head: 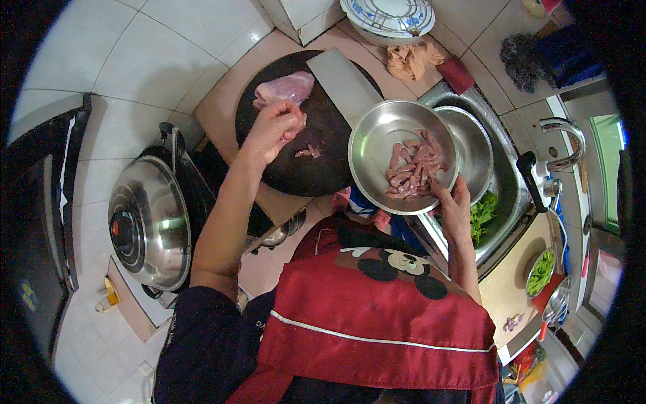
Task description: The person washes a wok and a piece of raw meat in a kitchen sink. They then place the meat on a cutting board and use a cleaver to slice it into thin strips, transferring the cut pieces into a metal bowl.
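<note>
My right hand [452, 204] grips the near right rim of a stainless steel bowl [371, 151], which is tilted slightly. Sliced raw meat [416, 164] lies heaped in the bowl's right half. Above the round dark chopping board [272, 169], my left hand [278, 126] has its fingers curled together; I see nothing held in them. Just beyond it rests a larger piece of raw meat [286, 88]. A few small meat scraps [309, 150] remain on the board, right of my left hand. A broad cleaver blade [345, 83] lies across the board's far right, its handle end hidden by the bowl.
The sink [504, 222] on the right holds another metal bowl [472, 146] and leafy greens [483, 212], under a faucet [570, 136]. A lidded wok [151, 222] stands left. A cloth [411, 60] and covered dish [391, 20] sit at the back. Cut green vegetables [541, 272] are right.
</note>
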Action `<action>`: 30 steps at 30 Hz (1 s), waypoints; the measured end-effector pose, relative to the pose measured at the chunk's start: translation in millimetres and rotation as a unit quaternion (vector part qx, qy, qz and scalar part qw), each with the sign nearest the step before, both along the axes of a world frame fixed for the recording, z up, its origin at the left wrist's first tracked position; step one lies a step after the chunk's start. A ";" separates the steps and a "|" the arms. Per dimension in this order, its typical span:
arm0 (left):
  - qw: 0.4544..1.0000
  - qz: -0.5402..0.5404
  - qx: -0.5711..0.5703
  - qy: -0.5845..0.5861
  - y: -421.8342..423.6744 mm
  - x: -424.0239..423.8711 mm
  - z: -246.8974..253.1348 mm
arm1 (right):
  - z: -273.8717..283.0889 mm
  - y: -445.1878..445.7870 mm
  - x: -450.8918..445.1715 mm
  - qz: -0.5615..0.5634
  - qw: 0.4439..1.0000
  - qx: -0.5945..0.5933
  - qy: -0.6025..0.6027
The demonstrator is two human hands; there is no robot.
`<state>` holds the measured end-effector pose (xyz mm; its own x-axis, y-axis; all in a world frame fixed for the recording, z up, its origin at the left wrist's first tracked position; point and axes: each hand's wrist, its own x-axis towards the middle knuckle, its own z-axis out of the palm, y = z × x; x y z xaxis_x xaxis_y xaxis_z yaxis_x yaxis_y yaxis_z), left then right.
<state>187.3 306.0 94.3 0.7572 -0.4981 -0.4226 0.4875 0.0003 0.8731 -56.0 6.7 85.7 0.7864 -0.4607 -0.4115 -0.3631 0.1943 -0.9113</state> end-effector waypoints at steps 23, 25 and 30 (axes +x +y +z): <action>0.787 -0.059 0.478 -0.385 21.3 -39.2 -35.6 | -6.5 -1.2 -10.6 -0.003 1.000 0.001 -0.025; 0.766 -0.073 0.508 -0.387 26.9 -57.0 -63.7 | -8.2 -2.7 -12.7 -0.002 1.000 0.001 -0.008; 0.787 -0.034 0.442 -0.429 -11.0 -67.2 -81.6 | -2.8 2.2 -12.2 -0.010 1.000 -0.012 0.000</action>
<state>120.1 295.0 12.7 0.9371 -0.3482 0.0258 -0.3091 -0.7931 0.5248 -68.2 8.9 82.8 0.7774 -0.4859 -0.3995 -0.3592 0.1784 -0.9160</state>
